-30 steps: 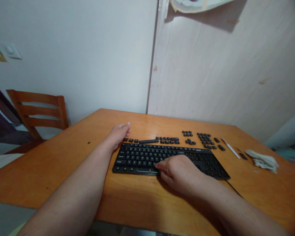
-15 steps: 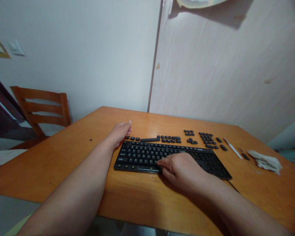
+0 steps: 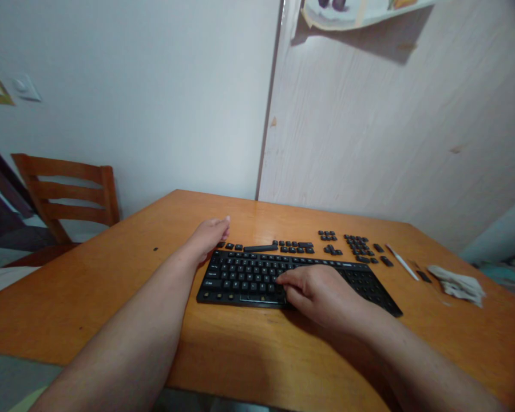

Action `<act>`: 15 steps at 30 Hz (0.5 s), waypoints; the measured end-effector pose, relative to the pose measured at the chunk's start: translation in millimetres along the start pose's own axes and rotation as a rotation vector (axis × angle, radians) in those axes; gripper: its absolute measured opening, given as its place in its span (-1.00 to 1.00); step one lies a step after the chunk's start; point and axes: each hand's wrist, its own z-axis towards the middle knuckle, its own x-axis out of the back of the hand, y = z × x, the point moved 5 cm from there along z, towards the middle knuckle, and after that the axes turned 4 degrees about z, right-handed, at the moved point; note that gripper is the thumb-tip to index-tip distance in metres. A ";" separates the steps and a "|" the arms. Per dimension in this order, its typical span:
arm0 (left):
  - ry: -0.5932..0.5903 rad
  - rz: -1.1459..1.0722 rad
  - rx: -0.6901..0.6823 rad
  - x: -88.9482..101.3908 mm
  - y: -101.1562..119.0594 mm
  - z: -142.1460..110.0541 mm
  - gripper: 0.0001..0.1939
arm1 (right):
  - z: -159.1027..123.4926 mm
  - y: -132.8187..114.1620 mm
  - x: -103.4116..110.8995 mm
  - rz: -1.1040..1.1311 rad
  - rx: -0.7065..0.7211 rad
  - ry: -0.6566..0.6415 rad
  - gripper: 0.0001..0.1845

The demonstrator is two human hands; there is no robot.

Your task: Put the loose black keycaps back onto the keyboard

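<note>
A black keyboard lies on the wooden table, most keycaps fitted on its left part. Its bottom row shows bare sockets and an open space-bar slot, and the number pad section looks bare of caps. My right hand rests over the middle, fingers curled, its index fingertip pressed on the lower letter keys; anything under it is hidden. Beyond the keyboard's top left corner is my left hand, fingers curled and thumb up, beside some loose keycaps. What it may hold is hidden.
Behind the keyboard lie a loose space bar and rows of keycaps. More keycaps sit in groups to the right, near a white pen-like stick and a crumpled cloth. A wooden chair stands at the left.
The view has tilted up slightly, showing more of the wall picture. My right index finger stays on about the same part of the keyboard, and my left hand keeps its place.
</note>
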 end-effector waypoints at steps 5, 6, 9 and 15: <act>-0.018 0.061 -0.011 -1.2 -4.2 3.6 -0.45 | 1.4 31.2 20.6 0.101 -0.103 0.143 -0.70; -0.022 0.075 -0.012 -1.6 -4.7 3.8 -0.45 | 1.2 37.9 24.1 0.114 -0.123 0.170 -0.71; -0.022 0.105 -0.017 -2.2 -3.8 2.5 -0.45 | -0.5 55.5 33.5 0.146 -0.179 0.257 -0.72; -0.009 0.132 -0.002 -2.4 4.1 -5.1 -0.45 | -3.1 88.5 47.2 0.148 -0.306 0.362 -0.74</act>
